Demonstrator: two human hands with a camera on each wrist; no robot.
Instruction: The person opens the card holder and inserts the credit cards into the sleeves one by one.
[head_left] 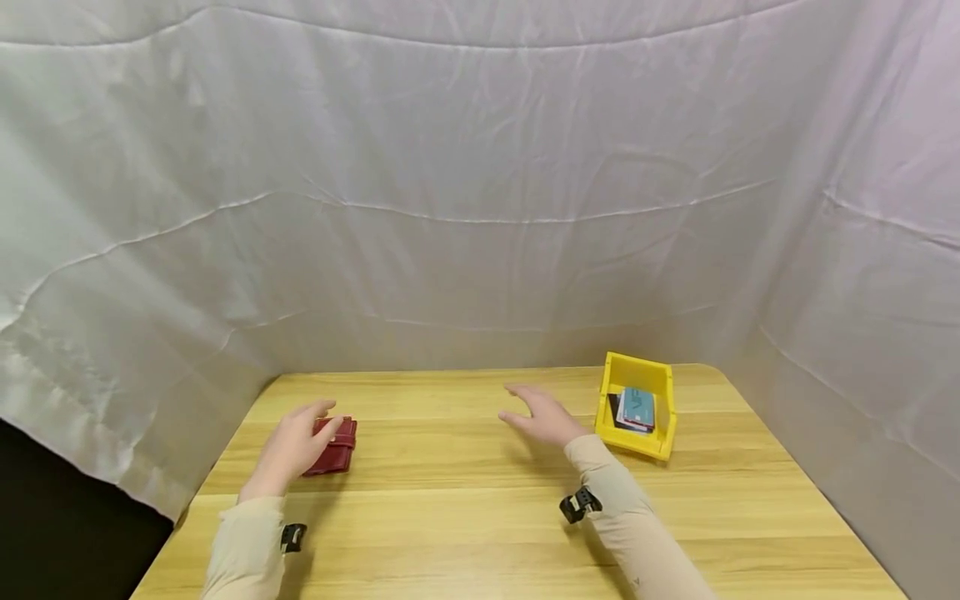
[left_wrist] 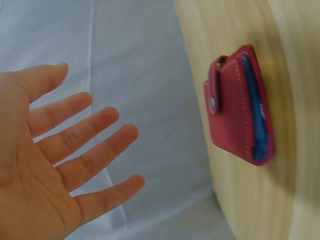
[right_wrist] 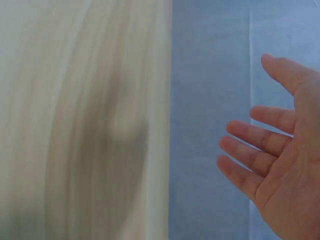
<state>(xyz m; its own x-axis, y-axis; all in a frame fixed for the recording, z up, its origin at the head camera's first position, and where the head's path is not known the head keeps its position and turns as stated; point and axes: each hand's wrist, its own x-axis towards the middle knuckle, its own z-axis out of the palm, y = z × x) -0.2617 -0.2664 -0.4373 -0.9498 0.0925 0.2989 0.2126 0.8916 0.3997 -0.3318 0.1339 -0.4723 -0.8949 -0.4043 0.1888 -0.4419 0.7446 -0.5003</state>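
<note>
A dark red wallet (head_left: 333,454) with a snap strap lies at the left of the wooden table. In the left wrist view the wallet (left_wrist: 232,107) is fastened, and something blue shows along its open side. My left hand (head_left: 292,446) hovers beside the wallet and partly covers it in the head view; its fingers (left_wrist: 95,160) are spread and hold nothing. Over the middle right of the table, my right hand (head_left: 547,417) is held with its fingers extended and nothing in them. A yellow bin (head_left: 660,447) stands just right of it, with several cards (head_left: 638,408) inside.
The wooden table (head_left: 450,517) runs back to a pale grey cloth curtain (head_left: 480,275), which also hangs along both sides. A black area (head_left: 67,517) lies beyond the table's left edge. Each wrist wears a small black strapped device (head_left: 580,505).
</note>
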